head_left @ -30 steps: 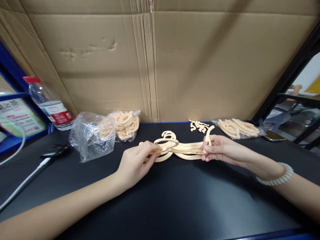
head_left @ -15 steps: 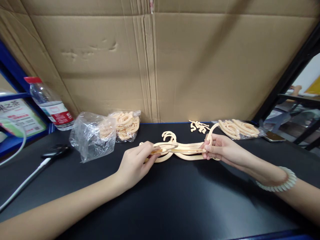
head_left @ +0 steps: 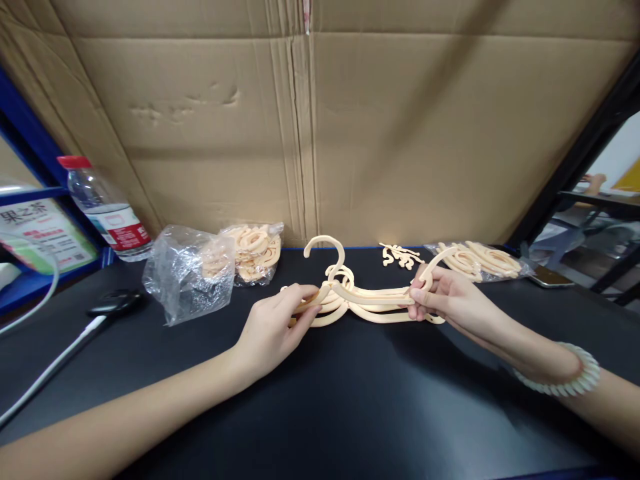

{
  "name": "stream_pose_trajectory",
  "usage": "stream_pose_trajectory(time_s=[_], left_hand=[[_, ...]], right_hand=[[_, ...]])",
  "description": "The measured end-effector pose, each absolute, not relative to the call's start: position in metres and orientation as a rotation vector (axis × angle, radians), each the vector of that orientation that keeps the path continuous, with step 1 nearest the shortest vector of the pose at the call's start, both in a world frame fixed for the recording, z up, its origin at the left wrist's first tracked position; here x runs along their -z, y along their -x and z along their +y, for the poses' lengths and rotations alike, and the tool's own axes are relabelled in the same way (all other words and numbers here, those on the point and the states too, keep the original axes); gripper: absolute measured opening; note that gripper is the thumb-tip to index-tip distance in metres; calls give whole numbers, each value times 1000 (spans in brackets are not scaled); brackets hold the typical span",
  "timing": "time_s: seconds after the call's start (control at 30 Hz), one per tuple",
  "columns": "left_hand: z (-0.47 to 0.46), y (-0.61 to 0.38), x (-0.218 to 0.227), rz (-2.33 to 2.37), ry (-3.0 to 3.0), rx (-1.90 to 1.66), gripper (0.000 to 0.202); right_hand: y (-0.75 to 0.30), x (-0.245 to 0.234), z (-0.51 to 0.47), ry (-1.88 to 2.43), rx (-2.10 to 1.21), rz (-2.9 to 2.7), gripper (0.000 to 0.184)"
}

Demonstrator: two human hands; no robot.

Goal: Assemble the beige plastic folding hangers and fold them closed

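Just below the frame's centre, the left hand (head_left: pixel 275 327) and right hand (head_left: pixel 450 297) have fingers pinching a cream hanger (head_left: pixel 370 297) by opposite ends over similar hangers (head_left: pixel 373 317) on the desk (head_left: pixel 350 407), where uneven twisting could snag and drag those beneath askew.

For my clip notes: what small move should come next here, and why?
Perhaps the right hand should swing the curved piece down toward the beige hanger. That piece juts upward from the right hand's grip, while the left hand pinches the hanger's other side and could steady it.
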State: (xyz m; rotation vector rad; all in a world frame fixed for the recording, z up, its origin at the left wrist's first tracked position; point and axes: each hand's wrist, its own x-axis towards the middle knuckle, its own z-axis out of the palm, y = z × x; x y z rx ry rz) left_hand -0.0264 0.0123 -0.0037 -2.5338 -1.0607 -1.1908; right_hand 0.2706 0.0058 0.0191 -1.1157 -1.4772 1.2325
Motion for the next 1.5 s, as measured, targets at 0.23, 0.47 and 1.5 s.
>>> stream_pose_trajectory(time_s=[0.23, 0.47, 1.5], left_hand=[[14, 28, 5, -1211, 2557, 1242, 16], [14, 25, 0, -1310, 2549, 1326, 11], [7, 23, -4, -804, 2803, 797, 8]], right_hand=[[-268, -20, 5, 1064, -1227, -1469, 37], [-274, -19, 10, 977, -1115, -1426, 26], [-275, -28, -3, 852, -374, -2421, 17]])
